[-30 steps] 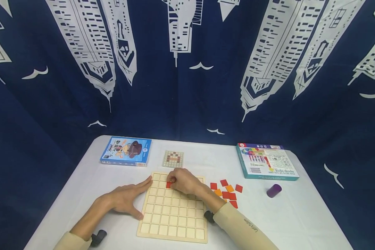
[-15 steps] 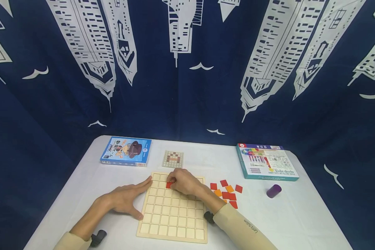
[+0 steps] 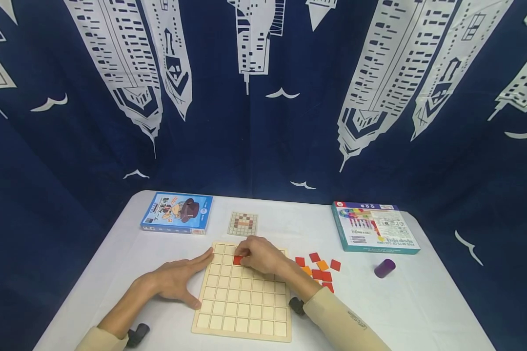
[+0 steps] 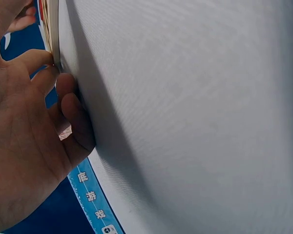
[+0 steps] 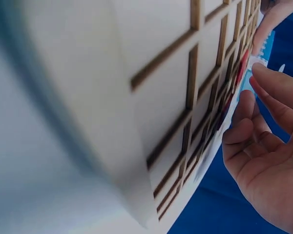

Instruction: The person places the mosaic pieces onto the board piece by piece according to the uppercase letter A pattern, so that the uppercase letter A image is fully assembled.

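Observation:
A pale wooden grid board (image 3: 241, 309) lies in the middle of the white table. My left hand (image 3: 175, 279) is spread along its left side, with fingertips and thumb touching the edge. The left wrist view shows that hand's palm (image 4: 29, 131) and bent fingers. Over the board's upper rows my right hand (image 3: 261, 256) has curled fingers, with fingertips at a small red square tile (image 3: 237, 260). In the right wrist view, red (image 5: 242, 66) shows at the grid beside the thumb, and a second darker red patch near the fingertips; the hand partly hides the contact.
Loose red and orange tiles (image 3: 317, 274) lie right of the board, partly behind the right forearm. A small pattern card (image 3: 243, 223) lies beyond it. A blue box (image 3: 177, 213) stands back left, a teal-edged box (image 3: 375, 227) back right, and a purple cylinder (image 3: 385, 268) in front of that.
Both hands keep almost the same place. The right forearm has shifted slightly to the right, while its fingertips stay at the red tile.

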Tool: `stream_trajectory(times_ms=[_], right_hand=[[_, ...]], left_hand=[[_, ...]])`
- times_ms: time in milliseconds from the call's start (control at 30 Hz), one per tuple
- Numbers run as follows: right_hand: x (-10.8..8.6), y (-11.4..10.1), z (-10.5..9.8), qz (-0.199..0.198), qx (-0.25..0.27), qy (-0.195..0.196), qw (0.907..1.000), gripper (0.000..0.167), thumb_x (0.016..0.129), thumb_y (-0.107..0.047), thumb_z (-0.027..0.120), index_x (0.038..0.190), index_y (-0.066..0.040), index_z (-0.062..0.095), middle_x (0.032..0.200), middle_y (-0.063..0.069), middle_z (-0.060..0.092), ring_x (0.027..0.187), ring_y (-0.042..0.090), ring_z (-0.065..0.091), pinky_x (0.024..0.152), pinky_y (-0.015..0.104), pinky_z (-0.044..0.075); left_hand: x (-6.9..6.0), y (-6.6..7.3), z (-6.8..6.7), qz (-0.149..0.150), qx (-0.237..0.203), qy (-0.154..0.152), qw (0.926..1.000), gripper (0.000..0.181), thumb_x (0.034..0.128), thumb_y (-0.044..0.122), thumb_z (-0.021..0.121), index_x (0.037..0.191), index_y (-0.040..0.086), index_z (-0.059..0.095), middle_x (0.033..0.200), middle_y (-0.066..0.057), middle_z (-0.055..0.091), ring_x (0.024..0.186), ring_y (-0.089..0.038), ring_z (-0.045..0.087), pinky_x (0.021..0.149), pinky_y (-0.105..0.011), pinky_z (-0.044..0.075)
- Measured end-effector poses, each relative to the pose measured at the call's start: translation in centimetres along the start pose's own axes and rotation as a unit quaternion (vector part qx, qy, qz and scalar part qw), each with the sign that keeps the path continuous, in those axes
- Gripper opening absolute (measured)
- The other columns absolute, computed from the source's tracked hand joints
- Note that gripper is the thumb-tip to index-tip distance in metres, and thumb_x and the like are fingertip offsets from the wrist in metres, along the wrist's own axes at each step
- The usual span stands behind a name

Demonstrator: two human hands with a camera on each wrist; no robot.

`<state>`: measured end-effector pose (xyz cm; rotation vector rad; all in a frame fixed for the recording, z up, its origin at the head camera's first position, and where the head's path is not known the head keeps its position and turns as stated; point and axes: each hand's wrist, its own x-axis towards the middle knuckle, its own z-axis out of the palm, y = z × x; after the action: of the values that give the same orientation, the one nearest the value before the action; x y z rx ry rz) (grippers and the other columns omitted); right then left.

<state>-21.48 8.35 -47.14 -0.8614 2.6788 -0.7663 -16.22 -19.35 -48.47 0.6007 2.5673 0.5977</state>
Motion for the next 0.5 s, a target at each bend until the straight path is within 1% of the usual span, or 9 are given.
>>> stream_trajectory(times_ms=[167,267,400,500], right_hand=[[-1.2,0.8,-1.0,0.002,0.016,0.001,0.9999,0.016,0.091,-0.017,0.075,0.107,-0.017,0.075,0.094,-0.007,0.064,0.084,0.008,0.055,0.078,0.024,0.049],[-2.1,1.7,-1.6,0.002,0.022,0.007,0.9997,0.019,0.091,-0.019,0.075,0.109,-0.018,0.075,0.095,-0.009,0.063,0.084,0.008,0.055,0.078,0.025,0.049],[-3.6,3.2,-2.3,0.012,0.028,0.018,0.9994,0.021,0.09,-0.019,0.076,0.111,-0.017,0.074,0.092,-0.01,0.062,0.084,0.009,0.055,0.077,0.027,0.05],[-4.7,4.4,-2.9,0.023,0.035,0.024,0.9988,0.022,0.09,-0.019,0.076,0.111,-0.017,0.074,0.091,-0.011,0.061,0.084,0.011,0.055,0.076,0.028,0.05]], left_hand=[[0.1,0.0,0.1,-0.004,-0.001,0.001,1.0,0.129,0.0562,0.062,0.09,0.161,0.031,0.022,0.168,0.008,0.018,0.144,-0.037,0.04,0.107,-0.068,0.036],[0.1,0.0,0.1,-0.004,-0.002,0.002,1.0,0.129,0.0559,0.062,0.09,0.161,0.03,0.023,0.168,0.008,0.018,0.144,-0.038,0.039,0.107,-0.069,0.035],[0.1,-0.1,0.2,0.0,-0.002,0.003,1.0,0.129,0.0556,0.062,0.089,0.161,0.03,0.023,0.168,0.007,0.017,0.144,-0.038,0.039,0.106,-0.07,0.035],[0.1,0.0,0.1,-0.003,-0.002,0.002,1.0,0.129,0.0554,0.062,0.09,0.161,0.03,0.023,0.168,0.008,0.017,0.144,-0.038,0.039,0.106,-0.07,0.034]])
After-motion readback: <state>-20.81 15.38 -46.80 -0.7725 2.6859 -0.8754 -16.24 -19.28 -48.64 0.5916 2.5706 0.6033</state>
